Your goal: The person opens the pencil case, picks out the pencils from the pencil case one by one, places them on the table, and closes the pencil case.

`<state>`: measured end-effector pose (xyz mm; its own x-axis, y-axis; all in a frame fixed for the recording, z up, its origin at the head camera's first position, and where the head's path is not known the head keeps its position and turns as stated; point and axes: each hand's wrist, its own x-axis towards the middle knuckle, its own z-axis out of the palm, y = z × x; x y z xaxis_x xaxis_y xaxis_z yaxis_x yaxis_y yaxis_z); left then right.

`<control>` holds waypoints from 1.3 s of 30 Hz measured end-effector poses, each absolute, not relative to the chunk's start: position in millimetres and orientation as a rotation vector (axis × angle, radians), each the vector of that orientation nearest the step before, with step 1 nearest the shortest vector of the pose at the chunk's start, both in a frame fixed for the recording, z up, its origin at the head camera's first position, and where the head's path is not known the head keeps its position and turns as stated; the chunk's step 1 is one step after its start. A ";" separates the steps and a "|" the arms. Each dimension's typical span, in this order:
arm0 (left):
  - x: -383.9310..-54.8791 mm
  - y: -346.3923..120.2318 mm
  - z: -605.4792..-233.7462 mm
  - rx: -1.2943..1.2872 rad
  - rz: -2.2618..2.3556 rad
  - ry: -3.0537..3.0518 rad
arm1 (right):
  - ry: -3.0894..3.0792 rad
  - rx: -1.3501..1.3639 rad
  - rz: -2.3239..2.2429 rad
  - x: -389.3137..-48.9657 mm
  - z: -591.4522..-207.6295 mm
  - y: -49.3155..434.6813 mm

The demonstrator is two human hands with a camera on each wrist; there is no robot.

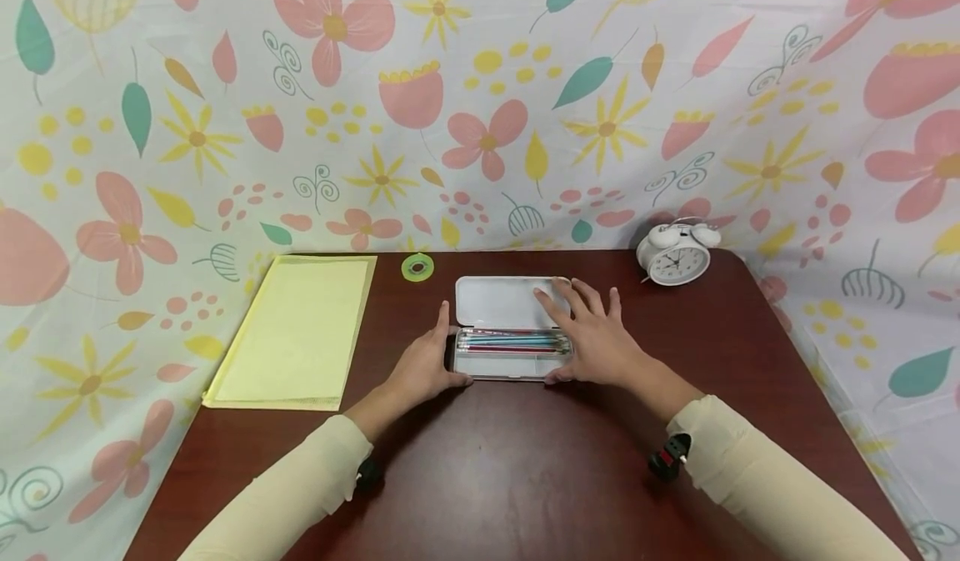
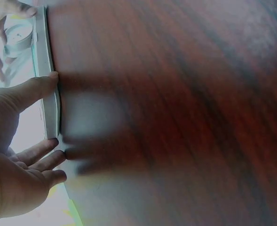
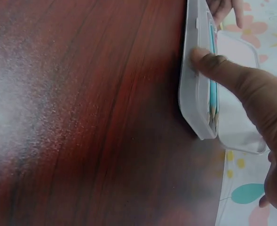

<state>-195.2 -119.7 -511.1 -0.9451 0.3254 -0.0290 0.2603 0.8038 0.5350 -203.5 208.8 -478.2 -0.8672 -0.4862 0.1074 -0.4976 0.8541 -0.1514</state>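
Note:
A white pencil case lies on the table with its lid swung back behind it. Several pencils lie side by side in the rear compartment, while the front one shows bare white. My left hand holds the case's left end, its thumb on the front wall and its other fingers around the end, partly hidden in the head view. At the front right corner, the thumb of my right hand touches the case wall. The right hand's other fingers are spread and overlap the lid in the head view.
To the left lies a yellow zip folder. A green roll of tape sits near the back edge, and a white twin-bell alarm clock stands at the back right. Flower-patterned cloth hangs behind the table.

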 end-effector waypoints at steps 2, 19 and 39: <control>-194.7 -120.1 -512.7 0.478 0.817 2.870 | -3.012 0.772 0.291 -205.6 -480.7 208.9; -198.1 -122.9 -508.0 0.530 0.772 2.871 | -3.348 0.689 0.427 -238.7 -479.9 208.2; -228.7 -139.5 -497.7 0.678 0.614 2.728 | -3.474 0.686 0.418 -248.0 -482.8 201.3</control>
<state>-228.7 -139.5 -497.7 -0.8561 0.4950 -0.1486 0.3836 0.8012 0.4593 -248.0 201.3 -482.8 -0.8407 -0.4066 -0.3576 -0.3102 0.9030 -0.2974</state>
